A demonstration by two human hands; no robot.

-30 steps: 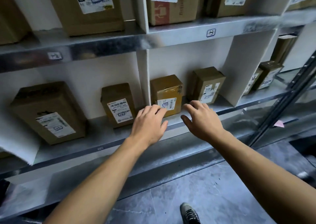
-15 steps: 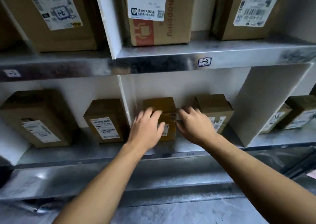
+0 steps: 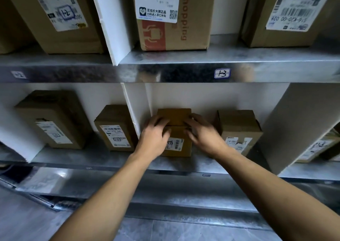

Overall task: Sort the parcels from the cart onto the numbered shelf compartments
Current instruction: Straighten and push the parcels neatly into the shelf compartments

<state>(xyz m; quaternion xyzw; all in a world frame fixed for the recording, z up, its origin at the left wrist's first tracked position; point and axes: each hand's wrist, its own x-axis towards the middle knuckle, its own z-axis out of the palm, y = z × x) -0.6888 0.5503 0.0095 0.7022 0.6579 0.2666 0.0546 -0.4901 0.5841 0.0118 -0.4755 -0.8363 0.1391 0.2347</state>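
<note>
Seating small parcel (image 3: 177, 118) in the shelf (image 3: 184, 162) compartment under the 1-3 tag (image 3: 222, 73).
Parcel stands on the shelf just beside the white divider (image 3: 139, 110), near another box (image 3: 239, 125). Left hand (image 3: 153, 139) and right hand (image 3: 203, 136) both grip it, fingers curled over its top front edge, forearms stretched forward. Next, likely: release, pull back.

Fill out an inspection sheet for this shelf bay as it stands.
Surface: grey metal shelf, parcels standing on it; handwritten tag on the shelf edge above.
Job's things: small brown cardboard parcel, just right of the white divider panel.
Clutter: plain brown box to its right; labelled brown box and larger brown box left of the divider.
Grippers: left hand and right hand grip the small parcel's upper corners.
Cables: nothing seen.
Surroundings: labelled cartons on the upper shelf; grey tiled floor below.
</note>
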